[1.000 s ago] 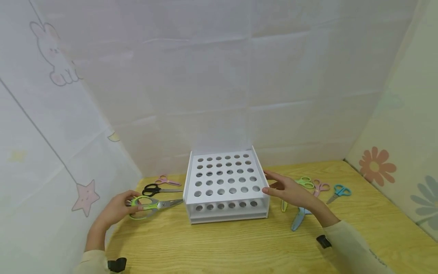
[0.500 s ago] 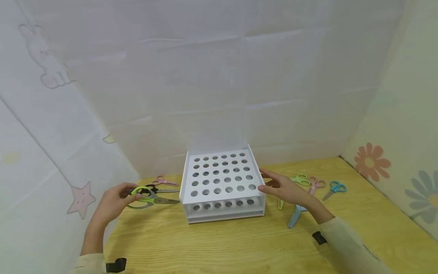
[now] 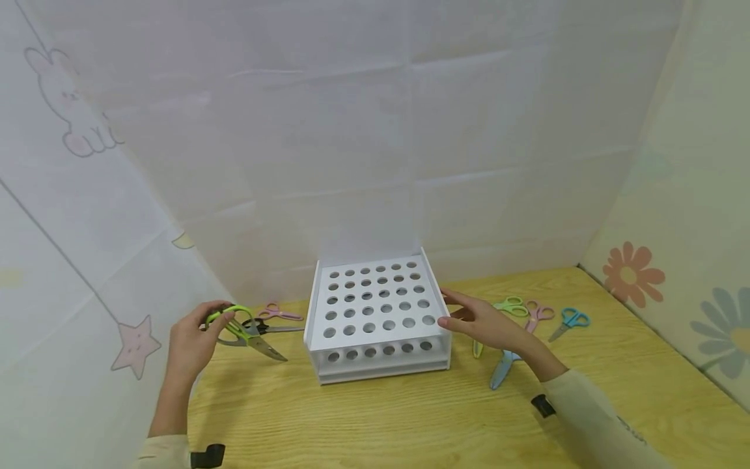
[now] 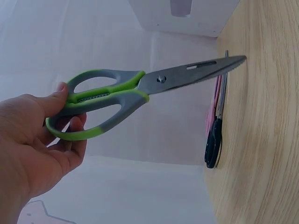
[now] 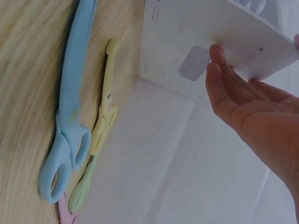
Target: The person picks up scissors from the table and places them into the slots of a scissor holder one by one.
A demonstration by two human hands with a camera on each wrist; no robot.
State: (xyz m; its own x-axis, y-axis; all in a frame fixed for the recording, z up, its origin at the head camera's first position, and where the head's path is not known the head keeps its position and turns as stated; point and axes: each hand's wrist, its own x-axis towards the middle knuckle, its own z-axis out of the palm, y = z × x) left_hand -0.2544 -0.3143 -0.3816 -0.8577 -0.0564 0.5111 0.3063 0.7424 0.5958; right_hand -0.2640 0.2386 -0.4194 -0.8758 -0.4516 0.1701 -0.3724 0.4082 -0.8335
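My left hand [image 3: 196,342] pinches the green-and-grey handles of kitchen scissors [image 4: 182,79], raised above the tabletop at left. Their blades are together and point right and down in the head view. A white rack [image 3: 383,374] with rows of round holes stands mid-table. Against its right side my right hand [image 3: 486,322] rests, thumb at the front corner. In the right wrist view the fingertips [image 5: 216,51] lie along the side panel near a cut-out. Black-handled scissors [image 4: 215,142] and pink scissors [image 3: 281,315] lie behind the held pair.
Right of the rack lie several more scissors: light blue [image 5: 70,116], yellow [image 5: 105,102], green [image 3: 511,306], pink [image 3: 536,312] and teal ones [image 3: 574,318]. The wooden table [image 3: 375,423] is bounded by pale walls behind and at both sides.
My left hand has lifted the kitchen scissors and tilted their tips downward, away from the rack's left side. The right hand stays at the rack. The head view has shifted slightly.
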